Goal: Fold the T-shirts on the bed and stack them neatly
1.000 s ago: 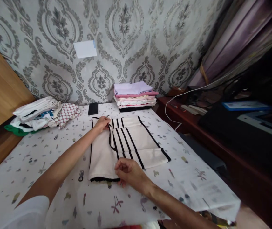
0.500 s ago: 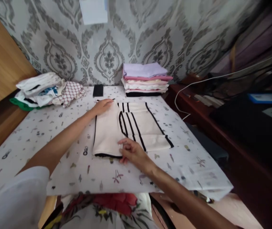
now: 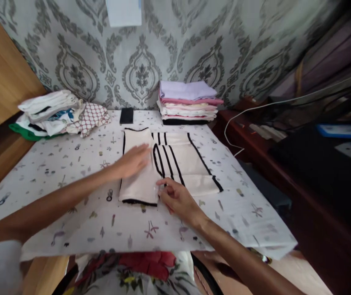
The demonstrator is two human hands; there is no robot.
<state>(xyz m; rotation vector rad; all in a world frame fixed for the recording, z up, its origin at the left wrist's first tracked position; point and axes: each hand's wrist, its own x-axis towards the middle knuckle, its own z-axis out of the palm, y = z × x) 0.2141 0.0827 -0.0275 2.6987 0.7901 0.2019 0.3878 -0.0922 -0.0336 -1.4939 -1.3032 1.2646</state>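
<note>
A cream knit garment (image 3: 190, 159) with black trim and black stripes lies on the table, its left part folded over as a flap. My left hand (image 3: 134, 160) is over the middle of this flap, fingers stretched out and slightly blurred; nothing is held in it. At the flap's right edge, close to the near corner, my right hand (image 3: 177, 200) has its fingers bent, with thumb and index finger closed at the fabric edge. Part of the striped layer is hidden beneath the flap and the right hand.
A patterned white cloth (image 3: 80, 180) covers the table. At the back left lies a loose clothes pile (image 3: 52, 116), beside a black phone (image 3: 126, 116). A neat stack of folded clothes (image 3: 189, 102) stands at the back right. A white cable (image 3: 229, 131) hangs over the dark red furniture.
My left hand has moved from the flap's far edge toward me, onto its middle. My right hand has shifted slightly right, leaving the flap's near corner uncovered.
</note>
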